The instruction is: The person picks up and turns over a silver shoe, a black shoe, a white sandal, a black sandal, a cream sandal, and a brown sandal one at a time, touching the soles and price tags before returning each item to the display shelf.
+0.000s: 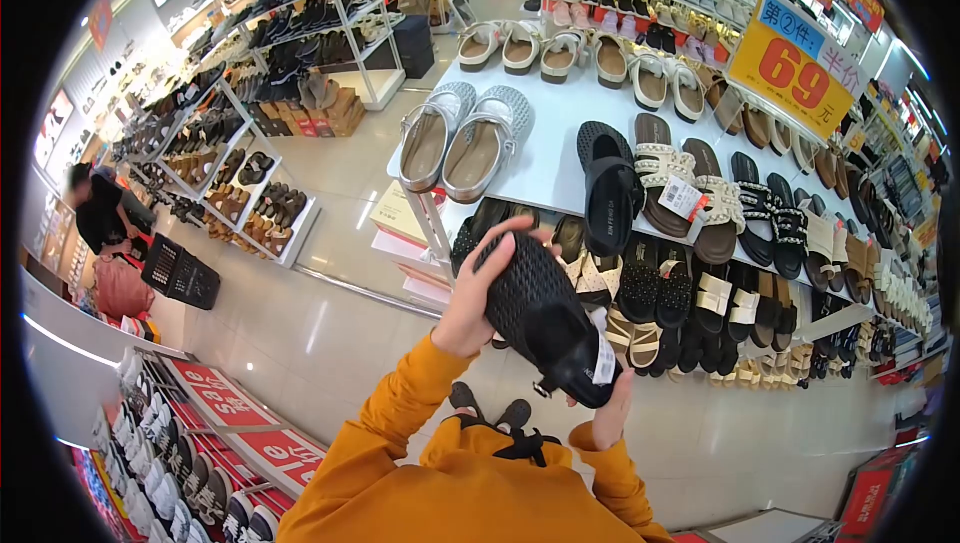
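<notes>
The left hand [468,301] clasps the black sandal [540,315] at its textured end. The right hand [610,415] cups the tagged end.

Mustard-orange top [450,493]; long matching sleeves [385,405]; dark shoes [515,413].

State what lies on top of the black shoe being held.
A white tag lies on the black shoe, hiding the surface beneath it. The left hand covers part of the shoe's edge.
</notes>
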The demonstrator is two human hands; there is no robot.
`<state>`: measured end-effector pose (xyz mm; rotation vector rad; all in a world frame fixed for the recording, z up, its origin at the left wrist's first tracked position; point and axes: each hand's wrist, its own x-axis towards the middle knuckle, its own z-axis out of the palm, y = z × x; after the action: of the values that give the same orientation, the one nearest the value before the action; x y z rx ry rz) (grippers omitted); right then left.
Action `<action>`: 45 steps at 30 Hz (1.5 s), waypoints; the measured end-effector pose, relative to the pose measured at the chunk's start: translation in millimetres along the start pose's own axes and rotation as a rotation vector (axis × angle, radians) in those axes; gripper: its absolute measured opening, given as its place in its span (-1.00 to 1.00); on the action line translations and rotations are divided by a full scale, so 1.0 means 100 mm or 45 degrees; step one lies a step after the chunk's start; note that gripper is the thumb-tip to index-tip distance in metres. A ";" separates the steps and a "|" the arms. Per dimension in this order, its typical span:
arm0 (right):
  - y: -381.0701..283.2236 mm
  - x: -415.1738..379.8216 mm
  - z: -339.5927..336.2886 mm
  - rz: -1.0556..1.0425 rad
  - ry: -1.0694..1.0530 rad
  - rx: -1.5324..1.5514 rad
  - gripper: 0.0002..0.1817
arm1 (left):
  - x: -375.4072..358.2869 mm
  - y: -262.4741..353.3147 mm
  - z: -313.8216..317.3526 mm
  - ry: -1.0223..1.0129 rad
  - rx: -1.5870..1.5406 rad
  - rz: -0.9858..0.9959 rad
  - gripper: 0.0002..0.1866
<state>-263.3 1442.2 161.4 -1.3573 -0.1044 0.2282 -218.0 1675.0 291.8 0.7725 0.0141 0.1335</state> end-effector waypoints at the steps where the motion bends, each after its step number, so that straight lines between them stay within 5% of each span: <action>1: -0.01 0.02 0.03 0.009 -0.046 0.016 -0.47 | 0.08 0.05 -0.01 -0.038 -0.031 -0.033 -0.55; 6: -0.54 0.04 0.48 0.305 -0.428 0.367 -0.49 | 0.37 0.18 -0.11 -0.104 0.041 0.046 -0.43; 10: -0.56 0.23 0.86 0.232 -0.283 0.304 -0.47 | 0.31 0.08 -0.46 -0.001 0.545 0.177 -0.37; 13: -0.62 0.42 1.13 0.179 -0.077 0.278 -0.49 | 0.12 0.09 -0.55 -0.103 0.871 -0.029 -0.33; 17: -0.59 0.79 1.36 0.126 0.034 0.178 -0.52 | 0.08 0.15 -0.71 -0.415 0.645 -0.288 -0.23; 22: -0.62 1.31 1.46 0.164 0.085 0.251 -0.56 | 0.26 0.32 -0.80 -0.523 0.736 -0.179 -0.14; 26: -0.45 1.37 1.64 -0.098 0.113 0.028 -0.54 | 0.50 0.29 -0.92 -0.591 0.929 -0.133 -0.01; 31: -0.34 1.19 1.56 -0.193 0.733 -0.039 -0.45 | 0.54 0.26 -0.89 -0.438 1.243 0.061 0.04; 34: -0.55 1.26 1.59 -0.370 0.857 -0.013 -0.44 | 0.55 0.14 -0.88 -0.352 1.139 -0.015 0.03; 45: -0.63 1.67 1.58 -0.363 0.793 -0.039 -0.46 | 0.98 -0.09 -0.89 -0.259 1.100 0.165 -0.11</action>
<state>-126.7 1618.5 246.3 -1.3716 0.2210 -0.4390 -125.8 1742.5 225.5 1.6487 -0.1827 0.1723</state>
